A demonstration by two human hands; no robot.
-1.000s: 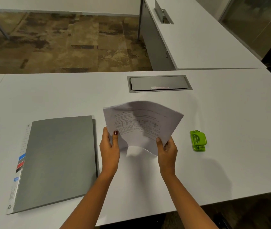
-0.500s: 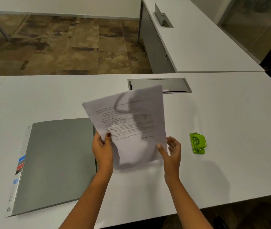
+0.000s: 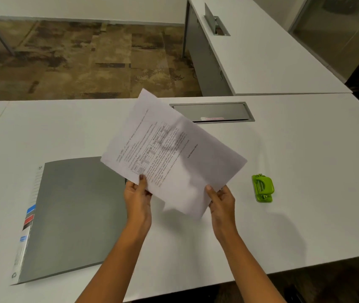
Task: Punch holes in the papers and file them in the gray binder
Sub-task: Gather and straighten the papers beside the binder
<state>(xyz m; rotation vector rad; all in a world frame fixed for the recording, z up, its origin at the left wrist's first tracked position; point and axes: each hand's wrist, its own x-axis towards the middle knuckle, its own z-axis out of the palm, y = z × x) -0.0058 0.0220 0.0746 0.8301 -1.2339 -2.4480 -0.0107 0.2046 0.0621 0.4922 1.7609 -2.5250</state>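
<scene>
I hold the printed papers in the air above the middle of the white table, turned so the text runs diagonally. My left hand pinches their near left edge. My right hand grips the near right corner. The gray binder lies closed and flat on the table to the left, its near right edge just beside my left hand. The green hole punch sits on the table to the right of my right hand, apart from it.
A gray cable hatch is set into the table behind the papers. A second white desk joins at the far right, with an open hatch on it. Carpeted floor lies beyond the table's far edge.
The papers were bowed between both hands, then flattened upright while the right hand briefly let go. Now they are rotated clockwise and the right hand grips them again.
</scene>
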